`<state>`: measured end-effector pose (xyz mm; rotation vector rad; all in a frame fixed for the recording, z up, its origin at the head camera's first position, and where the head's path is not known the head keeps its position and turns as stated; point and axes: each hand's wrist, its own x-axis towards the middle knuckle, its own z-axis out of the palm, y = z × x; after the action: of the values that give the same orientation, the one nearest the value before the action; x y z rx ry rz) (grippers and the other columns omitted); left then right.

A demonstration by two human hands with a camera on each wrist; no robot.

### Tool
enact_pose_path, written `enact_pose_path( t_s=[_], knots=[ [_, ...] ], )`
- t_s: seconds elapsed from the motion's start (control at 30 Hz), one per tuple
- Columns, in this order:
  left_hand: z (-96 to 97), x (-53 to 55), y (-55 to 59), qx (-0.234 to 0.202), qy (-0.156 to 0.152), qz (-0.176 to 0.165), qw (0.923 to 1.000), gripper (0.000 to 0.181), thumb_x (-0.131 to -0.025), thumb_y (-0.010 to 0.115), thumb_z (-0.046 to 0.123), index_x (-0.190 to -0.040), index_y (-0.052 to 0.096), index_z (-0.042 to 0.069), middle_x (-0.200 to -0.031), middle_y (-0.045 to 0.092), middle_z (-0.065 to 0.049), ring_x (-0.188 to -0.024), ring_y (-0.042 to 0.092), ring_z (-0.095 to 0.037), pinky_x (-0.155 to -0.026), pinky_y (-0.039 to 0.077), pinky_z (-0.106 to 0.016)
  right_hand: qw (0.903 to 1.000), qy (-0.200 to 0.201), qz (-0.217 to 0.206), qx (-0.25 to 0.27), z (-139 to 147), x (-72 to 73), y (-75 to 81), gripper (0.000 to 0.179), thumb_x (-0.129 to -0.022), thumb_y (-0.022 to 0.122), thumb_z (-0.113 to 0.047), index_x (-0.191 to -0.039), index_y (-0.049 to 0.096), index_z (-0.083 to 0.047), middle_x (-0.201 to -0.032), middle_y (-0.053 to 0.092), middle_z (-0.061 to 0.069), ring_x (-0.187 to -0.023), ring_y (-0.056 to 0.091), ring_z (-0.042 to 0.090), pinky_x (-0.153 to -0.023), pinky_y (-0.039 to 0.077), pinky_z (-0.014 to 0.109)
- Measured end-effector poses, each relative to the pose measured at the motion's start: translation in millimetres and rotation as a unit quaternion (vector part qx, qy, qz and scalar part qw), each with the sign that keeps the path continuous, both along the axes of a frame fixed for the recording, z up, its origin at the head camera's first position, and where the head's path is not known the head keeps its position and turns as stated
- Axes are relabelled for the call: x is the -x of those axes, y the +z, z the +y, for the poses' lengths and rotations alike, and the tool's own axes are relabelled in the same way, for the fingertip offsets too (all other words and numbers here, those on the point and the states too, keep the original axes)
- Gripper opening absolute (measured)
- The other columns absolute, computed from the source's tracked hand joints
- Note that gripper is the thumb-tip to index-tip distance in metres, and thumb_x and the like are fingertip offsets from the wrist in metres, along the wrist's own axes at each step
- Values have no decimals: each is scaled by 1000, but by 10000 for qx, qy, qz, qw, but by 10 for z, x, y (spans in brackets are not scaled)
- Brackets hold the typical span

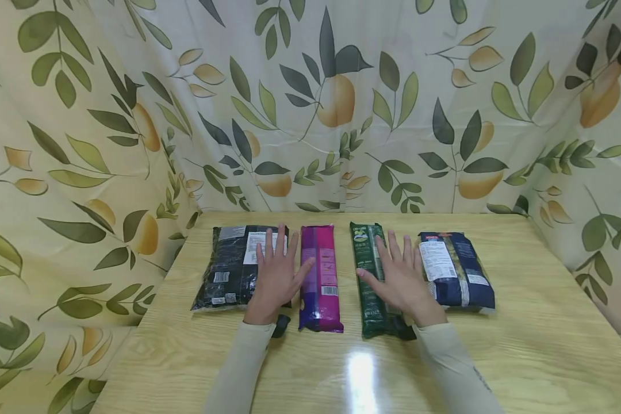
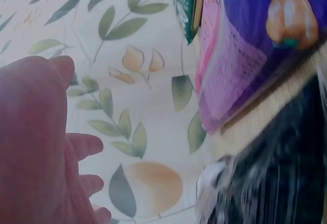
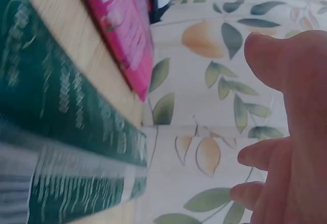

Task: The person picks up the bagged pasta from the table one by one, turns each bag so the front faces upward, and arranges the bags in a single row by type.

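My left hand (image 1: 275, 279) hovers with spread fingers over the right part of a black plastic bag (image 1: 227, 270) with white labels. Just right of it lies a pink and purple packet (image 1: 321, 287), printed with a barcode. My right hand (image 1: 405, 282) is spread too, above the right side of a long dark green packet (image 1: 368, 305). Beyond that hand's fingers sits a navy bag (image 1: 455, 270) with white labels. In the left wrist view the fingers stand apart from the purple packet (image 2: 245, 55). The right wrist view has the green packet (image 3: 61, 96) beside the hand, not gripped.
The packets lie in a row on a pale wooden table (image 1: 522, 356). A leaf-and-fruit patterned curtain (image 1: 300, 115) hangs at the back and on both sides. Light glares off the table (image 1: 361, 379) near the front.
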<state>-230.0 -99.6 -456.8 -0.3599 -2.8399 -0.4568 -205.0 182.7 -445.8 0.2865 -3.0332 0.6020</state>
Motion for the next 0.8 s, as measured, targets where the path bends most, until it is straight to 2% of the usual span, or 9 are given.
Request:
enact_pose_path(
  t_s=[0.17,0.27,0.43,0.57,0.63,0.8],
  knots=[
    [-114,-52,16,-371,-13,52,9993,77,-104,45,60,-163,32,13,-174,12,-19,-160,8,-48,-124,13,-74,9980,198,-117,594,-47,13,33,94,-101,48,-66,-167,13,-9,-174,-3,21,-158,-12,52,-122,-4,76],
    [-261,-88,49,-680,-39,-9,9977,76,-105,48,55,-163,31,10,-174,11,-20,-160,5,-47,-124,11,-74,9930,334,-226,1113,-112,28,61,89,-103,49,-61,-166,16,-9,-174,2,22,-159,-6,52,-123,2,76],
    [-582,-125,186,-1134,22,-269,9932,77,-107,48,49,-164,23,3,-174,7,-23,-161,1,-47,-126,7,-72,9796,485,-269,1929,-255,75,116,81,-105,49,-55,-166,20,-10,-174,12,21,-160,9,48,-123,16,73],
    [-840,-136,265,-1376,89,-287,9900,74,-109,48,42,-162,23,-3,-171,14,-28,-159,10,-48,-127,11,-68,9656,582,-388,2504,-369,120,143,76,-107,49,-51,-166,22,-12,-172,19,20,-159,18,45,-123,21,71],
    [-955,-143,291,-1476,126,-352,9883,74,-109,46,42,-161,24,-6,-169,17,-30,-158,13,-49,-126,15,-68,9553,677,-521,2830,-420,142,143,74,-107,49,-48,-166,21,-12,-172,21,19,-158,21,45,-123,24,69],
    [-1243,-187,311,-1798,386,-1018,9777,80,-110,38,52,-164,15,-2,-172,8,-26,-159,9,-48,-126,17,-68,9286,871,-939,3483,-569,187,120,71,-109,49,-43,-165,22,-8,-170,27,21,-153,31,48,-121,34,64]
  ],
)
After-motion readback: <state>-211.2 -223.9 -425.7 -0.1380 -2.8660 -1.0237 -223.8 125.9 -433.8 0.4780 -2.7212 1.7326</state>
